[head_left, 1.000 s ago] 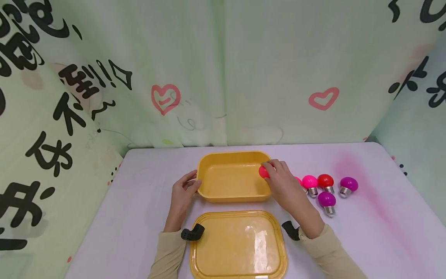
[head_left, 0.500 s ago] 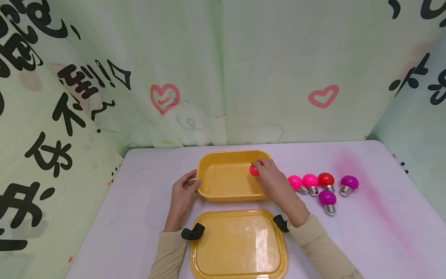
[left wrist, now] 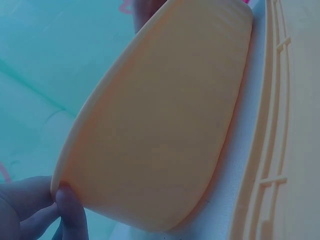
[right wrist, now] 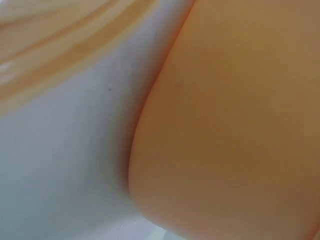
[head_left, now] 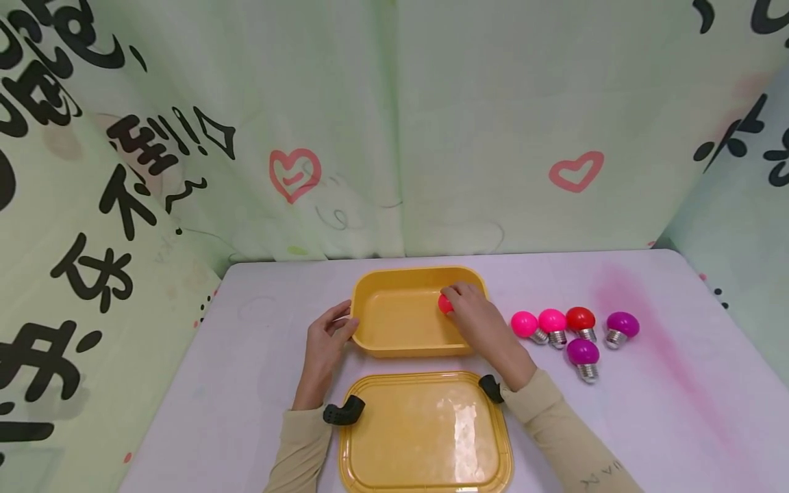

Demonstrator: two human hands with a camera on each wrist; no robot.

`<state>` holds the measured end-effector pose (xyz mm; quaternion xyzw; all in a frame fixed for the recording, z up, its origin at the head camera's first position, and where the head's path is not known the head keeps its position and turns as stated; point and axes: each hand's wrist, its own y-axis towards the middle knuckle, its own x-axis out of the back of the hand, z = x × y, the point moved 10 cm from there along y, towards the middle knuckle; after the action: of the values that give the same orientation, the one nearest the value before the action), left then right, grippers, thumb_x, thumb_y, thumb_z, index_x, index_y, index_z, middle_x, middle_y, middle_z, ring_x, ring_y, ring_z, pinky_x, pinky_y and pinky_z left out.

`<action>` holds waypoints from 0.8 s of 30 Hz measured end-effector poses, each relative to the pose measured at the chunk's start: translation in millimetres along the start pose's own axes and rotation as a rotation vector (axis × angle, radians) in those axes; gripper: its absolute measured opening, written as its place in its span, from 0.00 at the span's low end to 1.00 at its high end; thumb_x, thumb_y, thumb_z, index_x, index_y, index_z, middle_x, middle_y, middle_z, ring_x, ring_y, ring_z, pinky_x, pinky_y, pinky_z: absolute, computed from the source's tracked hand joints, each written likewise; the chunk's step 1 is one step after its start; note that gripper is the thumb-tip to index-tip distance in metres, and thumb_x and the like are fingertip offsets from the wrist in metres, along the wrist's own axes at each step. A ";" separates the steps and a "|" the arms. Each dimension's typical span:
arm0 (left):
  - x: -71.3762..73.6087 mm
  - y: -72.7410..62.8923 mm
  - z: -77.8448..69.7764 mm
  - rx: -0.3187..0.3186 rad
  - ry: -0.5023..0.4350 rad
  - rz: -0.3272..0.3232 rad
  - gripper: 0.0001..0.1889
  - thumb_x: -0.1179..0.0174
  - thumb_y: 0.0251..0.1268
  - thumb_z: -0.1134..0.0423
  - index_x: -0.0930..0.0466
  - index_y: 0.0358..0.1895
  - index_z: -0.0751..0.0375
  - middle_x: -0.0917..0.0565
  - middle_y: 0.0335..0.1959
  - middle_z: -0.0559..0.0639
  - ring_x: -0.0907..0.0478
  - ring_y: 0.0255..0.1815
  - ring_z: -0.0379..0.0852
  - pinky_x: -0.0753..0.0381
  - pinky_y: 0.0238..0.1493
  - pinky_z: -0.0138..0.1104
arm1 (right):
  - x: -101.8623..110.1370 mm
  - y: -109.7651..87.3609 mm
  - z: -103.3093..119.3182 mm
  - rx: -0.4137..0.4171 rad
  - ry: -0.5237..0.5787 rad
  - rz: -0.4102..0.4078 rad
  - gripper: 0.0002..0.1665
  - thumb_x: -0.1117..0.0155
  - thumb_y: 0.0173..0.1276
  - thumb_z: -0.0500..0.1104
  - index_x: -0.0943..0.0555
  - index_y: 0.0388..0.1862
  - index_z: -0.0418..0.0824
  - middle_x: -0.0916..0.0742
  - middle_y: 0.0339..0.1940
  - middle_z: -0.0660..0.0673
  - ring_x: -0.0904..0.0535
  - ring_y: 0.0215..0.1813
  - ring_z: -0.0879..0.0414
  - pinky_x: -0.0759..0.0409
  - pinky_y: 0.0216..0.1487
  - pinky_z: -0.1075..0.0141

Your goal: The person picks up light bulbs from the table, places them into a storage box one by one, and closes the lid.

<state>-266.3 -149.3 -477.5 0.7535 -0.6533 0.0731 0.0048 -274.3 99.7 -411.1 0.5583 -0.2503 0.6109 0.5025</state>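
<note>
A yellow plastic container [head_left: 394, 322] stands on the table with its inside facing up. My left hand [head_left: 327, 346] pinches the container's left rim between thumb and fingers, which the left wrist view shows close up at the wall [left wrist: 150, 125]. Over the right part of the container, my right hand [head_left: 477, 322] holds a pinkish-red light bulb [head_left: 445, 304] by the fingers; most of the bulb is hidden behind them. In the right wrist view only the container's outer wall [right wrist: 225, 125] fills the frame, and the hand is out of sight.
A yellow lid [head_left: 425, 431] lies flat in front of the container. Right of it lie pink bulbs [head_left: 524, 324], a red bulb [head_left: 581, 318] and purple bulbs [head_left: 582, 352] with metal screw bases. A curtain [head_left: 468, 137] hangs behind the table [head_left: 666, 411].
My right hand has moved left with the bulb, from the container's right rim to over its inside, uncovering a pink bulb on the table. My left hand has stayed at the rim.
</note>
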 end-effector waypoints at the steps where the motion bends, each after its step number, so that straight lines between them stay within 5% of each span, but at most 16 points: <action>1: 0.1 0.1 -0.1 -0.003 -0.004 0.002 0.23 0.37 0.67 0.67 0.24 0.65 0.61 0.22 0.61 0.60 0.24 0.52 0.50 0.20 0.39 0.22 | -0.4 0.5 0.2 0.004 -0.002 -0.003 0.25 0.26 0.59 0.34 0.21 0.55 0.29 0.18 0.52 0.34 0.23 0.55 0.42 0.17 0.52 0.52; 24: -0.8 -1.2 -2.3 -0.023 -0.009 0.011 0.22 0.37 0.67 0.66 0.23 0.64 0.60 0.20 0.58 0.57 0.20 0.51 0.48 0.18 0.39 0.25 | -7.9 4.6 -3.8 -0.012 -0.026 0.018 0.25 0.26 0.60 0.36 0.21 0.55 0.31 0.19 0.51 0.35 0.22 0.52 0.43 0.15 0.48 0.52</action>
<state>-265.5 -148.2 -475.2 0.7501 -0.6583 0.0622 0.0101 -281.1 98.6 -418.2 0.5611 -0.2654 0.6065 0.4969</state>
